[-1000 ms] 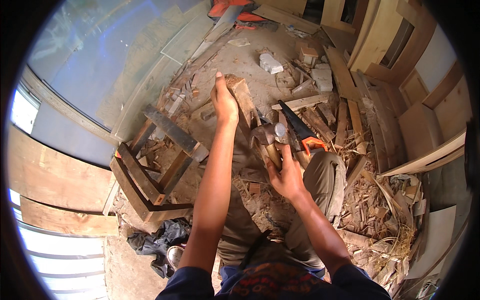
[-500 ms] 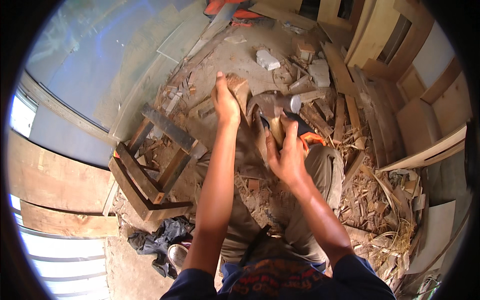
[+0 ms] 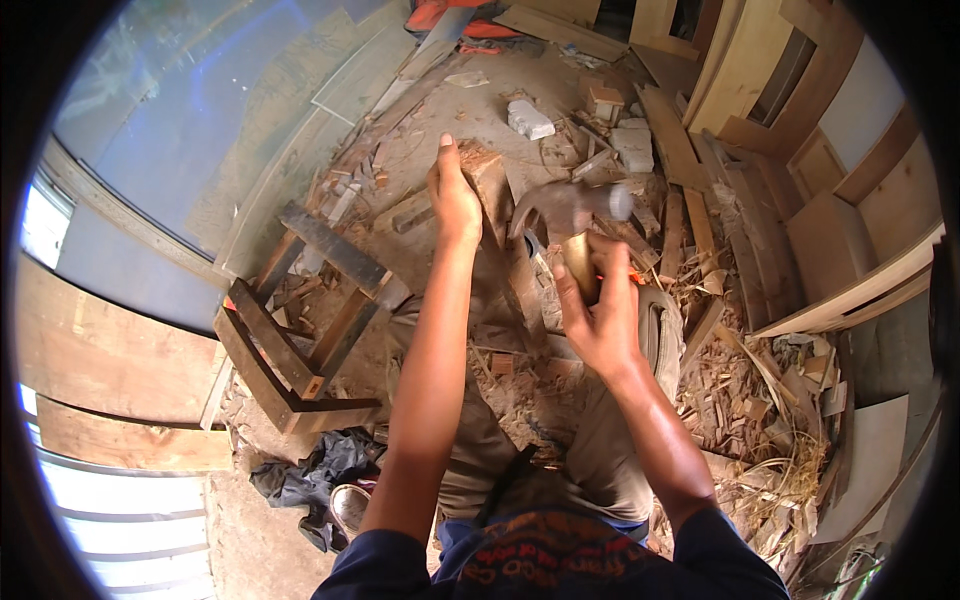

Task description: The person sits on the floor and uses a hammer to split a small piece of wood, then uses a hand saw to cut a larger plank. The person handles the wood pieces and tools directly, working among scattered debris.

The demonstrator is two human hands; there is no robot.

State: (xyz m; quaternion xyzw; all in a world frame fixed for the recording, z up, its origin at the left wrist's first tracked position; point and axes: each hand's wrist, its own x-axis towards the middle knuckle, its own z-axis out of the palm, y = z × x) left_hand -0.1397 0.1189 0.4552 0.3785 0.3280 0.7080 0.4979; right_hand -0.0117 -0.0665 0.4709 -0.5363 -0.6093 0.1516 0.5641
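Floor (image 3: pixel 492 112): bare, dusty ground with wood bits and debris; bare patch at far middle.
Left side: large bluish-grey sheets (image 3: pixel 170 130) leaning, pale wood boards (image 3: pixel 120 340) below them.
Right side: wooden panels (image 3: pixel 745 85) and boards stacked upright.
Scrap pile (image 3: pixel 755 405): chips and offcuts, heaped beside the person's right leg.
Pale block (image 3: pixel 530 119): on the floor, beyond the hands.
Wooden frame (image 3: pixel 335 243): dark bars, on the floor left of the person's left forearm.
Black plastic (image 3: pixel 318 478): crumpled, near the frame, by a shoe (image 3: pixel 347 507).
Timber (image 3: pixel 487 178): stood on a slant between the legs, upper end at the left hand.
Left hand (image 3: pixel 457 205): against the timber's left side near its top; thumb straight, pointing up. Other fingers mostly hidden, can't tell how far they wrap.
Right hand (image 3: pixel 607 315): fingers closed round the handle of the hammer (image 3: pixel 572 208), thumb along it.
Hammer: head raised above the right hand, right of the timber's top; claw toward the timber, striking face to the right, slightly blurred.
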